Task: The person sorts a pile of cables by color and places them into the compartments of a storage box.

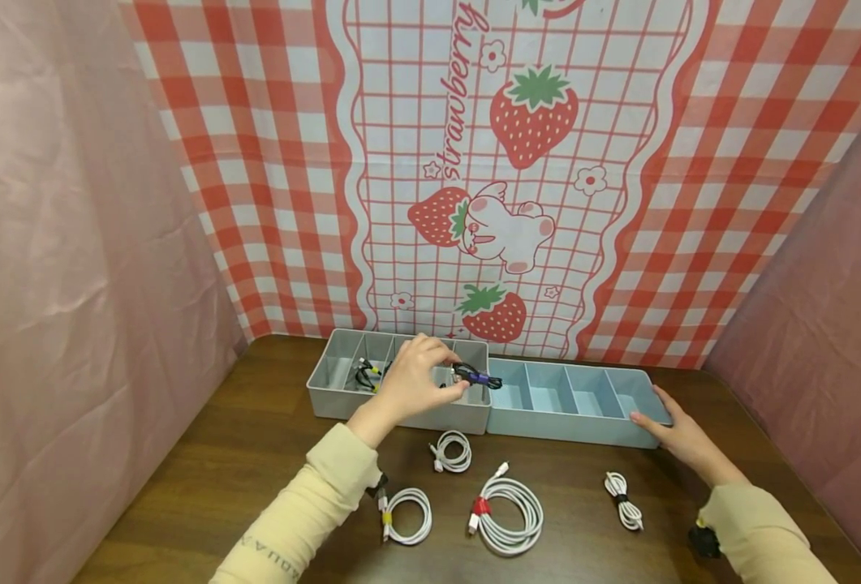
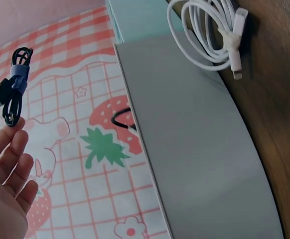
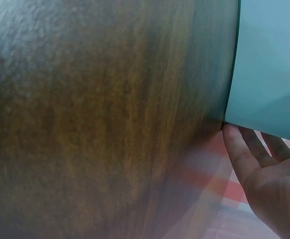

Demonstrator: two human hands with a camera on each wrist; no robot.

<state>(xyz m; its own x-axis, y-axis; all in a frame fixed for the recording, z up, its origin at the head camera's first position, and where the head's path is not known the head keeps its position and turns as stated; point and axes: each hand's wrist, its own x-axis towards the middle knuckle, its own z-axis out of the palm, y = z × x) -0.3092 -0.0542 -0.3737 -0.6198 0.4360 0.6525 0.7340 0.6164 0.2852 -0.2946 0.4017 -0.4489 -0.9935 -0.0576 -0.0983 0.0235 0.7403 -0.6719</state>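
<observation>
My left hand (image 1: 419, 377) pinches a small bundled black cable (image 1: 476, 375) with a purple-blue tie between thumb and fingertips, above the right part of the grey divided box (image 1: 401, 418). A metal USB plug shows on this cable in the left wrist view. My right hand (image 1: 686, 434) holds the right end of the light blue divided box (image 1: 569, 426), its thumb at the front rim and its fingers round the end wall. Other black cables (image 1: 366, 375) lie in a left compartment of the grey box. The two boxes stand end to end.
In front of the boxes lie several coiled white cables: a small one (image 1: 454, 452), one with a yellow tie (image 1: 410, 517), a larger one with a red tie (image 1: 510, 515) and one with a black tie (image 1: 623, 501). A strawberry-print cloth (image 1: 459, 162) hangs behind the wooden table (image 1: 211, 454).
</observation>
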